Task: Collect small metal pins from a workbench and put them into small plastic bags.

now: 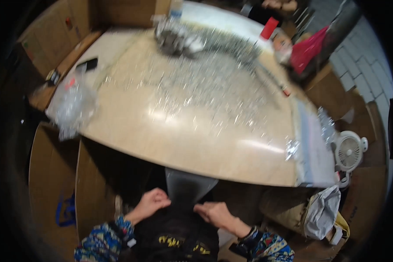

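Below the table's near edge, a translucent plastic bag (186,185) is spread open-looking over my lap, its narrower end between my two hands. My left hand (150,204) has its fingers pinched together at the bag's left side. At the right side, my right hand (217,215) has its fingers curled in a pinch against the bag. On the tabletop (161,135) beyond lie several small, clear, shiny pieces (209,83), scattered and heaped thicker toward the far side. Blur hides what kind they are.
A crumpled grey plastic bundle (177,38) lies at the far side. A filled clear bag (74,107) and a dark phone (87,64) are at left. A red cylinder (269,28) stands far right; a small white fan (349,150) is nearer. Cardboard boxes (52,174) flank the table.
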A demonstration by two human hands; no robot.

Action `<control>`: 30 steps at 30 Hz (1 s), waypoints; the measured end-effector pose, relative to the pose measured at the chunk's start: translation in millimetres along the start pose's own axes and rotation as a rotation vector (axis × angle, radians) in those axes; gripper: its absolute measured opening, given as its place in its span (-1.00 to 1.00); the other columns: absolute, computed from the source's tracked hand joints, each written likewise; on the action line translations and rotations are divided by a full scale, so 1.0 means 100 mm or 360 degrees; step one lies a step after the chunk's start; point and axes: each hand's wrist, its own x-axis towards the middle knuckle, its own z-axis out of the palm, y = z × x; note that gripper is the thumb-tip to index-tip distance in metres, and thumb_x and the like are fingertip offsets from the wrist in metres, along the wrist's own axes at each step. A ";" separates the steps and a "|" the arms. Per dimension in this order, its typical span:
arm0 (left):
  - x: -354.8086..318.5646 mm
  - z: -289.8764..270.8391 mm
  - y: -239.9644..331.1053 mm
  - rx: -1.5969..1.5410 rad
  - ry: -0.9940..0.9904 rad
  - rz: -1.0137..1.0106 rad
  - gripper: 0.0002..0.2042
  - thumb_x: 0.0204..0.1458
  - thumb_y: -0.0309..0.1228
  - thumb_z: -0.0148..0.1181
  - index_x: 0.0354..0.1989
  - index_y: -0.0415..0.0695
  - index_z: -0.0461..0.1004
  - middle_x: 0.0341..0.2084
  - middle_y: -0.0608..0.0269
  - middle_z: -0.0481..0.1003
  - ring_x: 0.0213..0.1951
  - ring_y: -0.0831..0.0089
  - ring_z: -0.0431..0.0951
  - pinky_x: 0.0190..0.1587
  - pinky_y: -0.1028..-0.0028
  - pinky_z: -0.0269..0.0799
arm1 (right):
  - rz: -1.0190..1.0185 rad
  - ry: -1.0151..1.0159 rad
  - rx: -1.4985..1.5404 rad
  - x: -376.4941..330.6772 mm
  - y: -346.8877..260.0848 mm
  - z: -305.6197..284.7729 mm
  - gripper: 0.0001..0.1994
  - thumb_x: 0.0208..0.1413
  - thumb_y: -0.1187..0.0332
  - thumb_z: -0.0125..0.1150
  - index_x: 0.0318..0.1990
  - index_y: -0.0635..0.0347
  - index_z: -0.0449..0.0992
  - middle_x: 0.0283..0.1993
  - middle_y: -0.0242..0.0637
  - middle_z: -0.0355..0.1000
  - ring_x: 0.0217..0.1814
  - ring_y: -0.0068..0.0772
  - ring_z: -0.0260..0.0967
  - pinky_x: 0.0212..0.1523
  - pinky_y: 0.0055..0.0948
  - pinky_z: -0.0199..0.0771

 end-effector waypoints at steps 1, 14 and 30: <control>0.00 -0.01 -0.03 -0.0053 0.0001 -0.0030 -0.78 -0.03 -0.55 0.28 -0.24 -0.26 0.38 -0.40 0.24 0.53 -0.30 0.59 0.52 -0.23 0.60 0.46 | 0.0028 -0.0095 0.0143 0.02 0.03 -0.05 -0.84 0.06 0.32 0.13 -0.20 0.04 0.50 -0.39 -0.23 0.49 -0.44 -0.15 0.47 -0.46 -0.24 0.48; -0.02 0.08 -0.12 -0.0913 -0.0078 -0.0524 -0.80 0.11 -0.55 0.09 -0.09 -0.27 0.41 -0.17 0.12 0.50 -0.11 0.43 0.51 0.01 0.38 0.48 | 0.0014 0.0807 -0.0751 1.68 0.84 -1.21 -0.65 0.15 0.27 0.04 0.01 0.31 0.34 0.13 0.01 0.27 0.23 0.02 0.16 0.22 -0.07 0.11; 0.02 0.25 -0.23 -0.1592 -0.0556 -0.0743 -0.42 0.04 -0.07 0.16 0.19 -0.11 0.25 0.17 -0.04 0.26 0.27 0.01 0.12 0.24 -0.03 0.11 | -0.0227 0.0829 -0.0356 1.34 0.65 -1.29 -0.76 0.07 0.35 0.16 -0.11 0.22 0.46 -0.11 -0.09 0.42 0.00 -0.05 0.35 0.01 -0.21 0.33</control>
